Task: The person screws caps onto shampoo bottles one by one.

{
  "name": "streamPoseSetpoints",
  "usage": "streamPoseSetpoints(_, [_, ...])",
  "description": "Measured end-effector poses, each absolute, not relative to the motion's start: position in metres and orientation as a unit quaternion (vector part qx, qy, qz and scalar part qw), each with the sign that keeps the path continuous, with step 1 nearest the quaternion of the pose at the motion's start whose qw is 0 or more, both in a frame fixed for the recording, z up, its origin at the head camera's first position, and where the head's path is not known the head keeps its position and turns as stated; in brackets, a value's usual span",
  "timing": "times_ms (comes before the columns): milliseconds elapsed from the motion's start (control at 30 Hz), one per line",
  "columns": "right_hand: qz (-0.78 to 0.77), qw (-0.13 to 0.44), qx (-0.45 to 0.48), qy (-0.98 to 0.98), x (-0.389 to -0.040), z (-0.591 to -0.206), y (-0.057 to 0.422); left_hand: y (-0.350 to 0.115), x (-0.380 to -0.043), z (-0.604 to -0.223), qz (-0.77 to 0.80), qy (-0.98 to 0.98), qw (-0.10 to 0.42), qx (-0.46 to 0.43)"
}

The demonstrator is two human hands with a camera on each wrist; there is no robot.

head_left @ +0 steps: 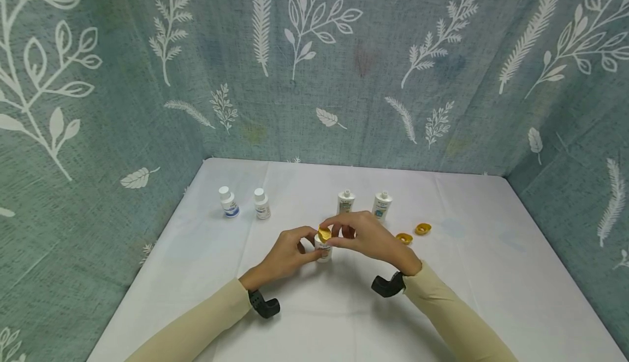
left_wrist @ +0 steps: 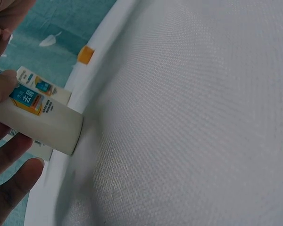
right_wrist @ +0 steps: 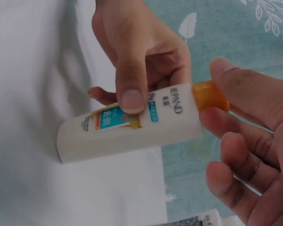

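Note:
A white shampoo-type bottle (right_wrist: 174, 129) with a blue and orange label stands on the white cloth in front of me. My left hand (head_left: 286, 254) grips its body, thumb across the label. At the bottle's top, my right hand (head_left: 362, 235) pinches an orange flip cap (right_wrist: 210, 95) between thumb and index finger, with the other fingers loosely bent. The cap sits at the bottle's neck in the right wrist view. The left wrist view shows the bottle (left_wrist: 54, 125) with its base at the cloth.
Two similar bottles without caps, one (head_left: 346, 202) and another (head_left: 381, 206), stand behind my right hand. Two loose orange caps (head_left: 422, 229) (head_left: 404, 238) lie to the right. At the left stand two small white-capped bottles (head_left: 229, 202) (head_left: 262, 205). A patterned curtain (head_left: 304, 116) surrounds the table.

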State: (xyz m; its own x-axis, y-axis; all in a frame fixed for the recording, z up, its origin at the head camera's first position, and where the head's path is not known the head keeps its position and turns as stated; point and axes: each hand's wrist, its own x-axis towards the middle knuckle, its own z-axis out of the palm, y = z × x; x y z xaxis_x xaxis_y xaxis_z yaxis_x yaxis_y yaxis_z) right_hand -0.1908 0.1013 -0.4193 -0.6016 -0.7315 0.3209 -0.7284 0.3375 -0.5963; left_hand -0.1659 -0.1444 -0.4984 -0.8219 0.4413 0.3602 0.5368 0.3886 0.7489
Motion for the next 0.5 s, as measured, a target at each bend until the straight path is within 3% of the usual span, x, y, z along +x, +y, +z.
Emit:
streamPoseSetpoints(300, [-0.352,-0.024,-0.462,0.813,-0.192,-0.4216,0.0982,-0.1446,-0.1675,-0.4992,-0.469,-0.831,0.051,-0.295])
streamPoseSetpoints(500, [-0.365,-0.006,-0.478,0.799,-0.1949,-0.4216,0.1005,-0.145,-0.167,-0.4981,-0.468,-0.83,0.056,-0.297])
